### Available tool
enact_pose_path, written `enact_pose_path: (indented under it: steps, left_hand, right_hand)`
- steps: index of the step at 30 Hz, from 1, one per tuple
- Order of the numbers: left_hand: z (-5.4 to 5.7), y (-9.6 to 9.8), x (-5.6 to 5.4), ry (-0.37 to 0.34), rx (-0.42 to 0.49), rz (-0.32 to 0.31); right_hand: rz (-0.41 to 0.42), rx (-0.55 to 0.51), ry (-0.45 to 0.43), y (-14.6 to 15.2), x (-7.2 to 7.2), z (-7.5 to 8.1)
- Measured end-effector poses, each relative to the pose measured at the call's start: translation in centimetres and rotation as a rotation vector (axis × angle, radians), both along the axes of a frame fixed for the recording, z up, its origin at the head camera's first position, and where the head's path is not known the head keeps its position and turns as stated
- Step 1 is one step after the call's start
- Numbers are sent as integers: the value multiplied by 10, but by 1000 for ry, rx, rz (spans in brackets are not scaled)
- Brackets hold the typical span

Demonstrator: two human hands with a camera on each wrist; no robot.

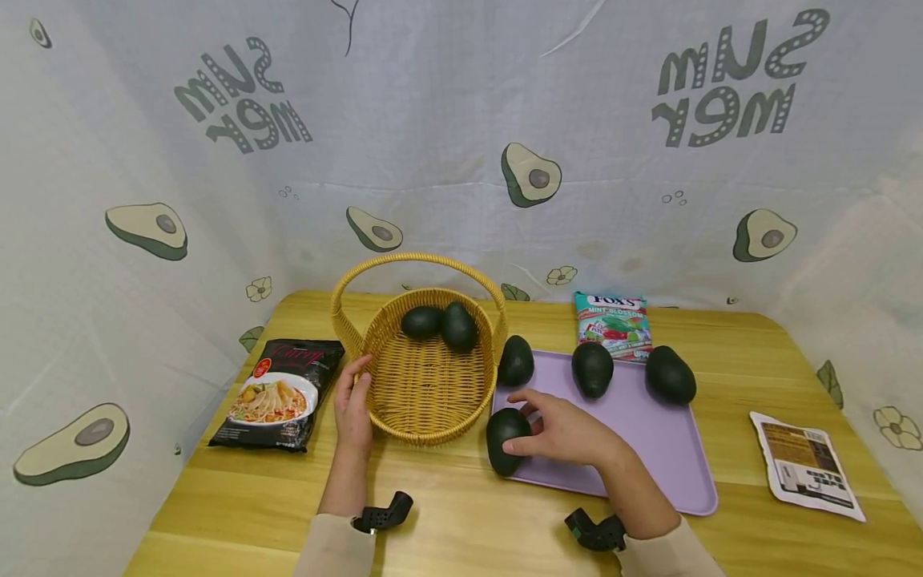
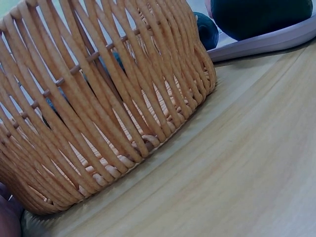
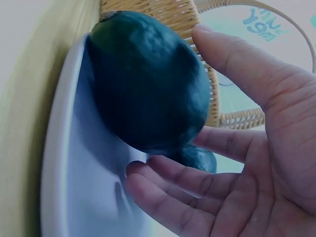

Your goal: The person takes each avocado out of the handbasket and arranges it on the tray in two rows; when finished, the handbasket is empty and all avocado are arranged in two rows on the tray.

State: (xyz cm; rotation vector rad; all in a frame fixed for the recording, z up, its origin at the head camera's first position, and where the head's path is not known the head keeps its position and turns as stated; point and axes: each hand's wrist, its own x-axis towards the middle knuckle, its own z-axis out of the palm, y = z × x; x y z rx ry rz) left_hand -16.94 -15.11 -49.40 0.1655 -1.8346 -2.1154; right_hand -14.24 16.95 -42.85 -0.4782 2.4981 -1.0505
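A round yellow wicker basket (image 1: 425, 437) with a tall hoop handle stands left of the middle, two dark green avocados (image 1: 459, 328) inside at its far side. My left hand (image 1: 353, 409) holds the basket's left rim near the handle's foot. Right of the basket, a lilac tray (image 1: 634, 449) bears several more avocados. My right hand (image 1: 566, 429) is around the avocado (image 3: 148, 84) at the tray's near left corner. In the right wrist view, its thumb and fingers (image 3: 222, 143) are spread loosely beside that avocado, with gaps between them.
A black noodle packet (image 1: 277, 393) lies left of the basket. Behind the tray is a teal candy bag (image 1: 613, 324), and a white-edged pouch (image 1: 806, 465) lies to its right. A printed curtain (image 1: 461, 192) hangs behind the wooden table (image 1: 461, 521).
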Motion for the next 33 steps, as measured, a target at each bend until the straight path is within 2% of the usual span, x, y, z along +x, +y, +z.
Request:
enact_pose_path:
  steps: [4, 11, 17, 23, 33]
  left_hand:
    - [1, 0, 0, -5, 4, -2]
    - [0, 1, 0, -11, 8, -9]
    - [0, 0, 0, -4, 17, -8]
    - [2, -2, 0, -24, 3, -10]
    - [1, -1, 0, -31, 1, -13]
  right_hand:
    - [-64, -31, 20, 3, 0, 3]
    - [-123, -103, 197, 1, 9, 17]
    - [-147, -210, 274, -15, 18, 24]
    - [-144, -277, 316, -33, 22, 23]
    - [-155, -254, 349, -55, 22, 23]
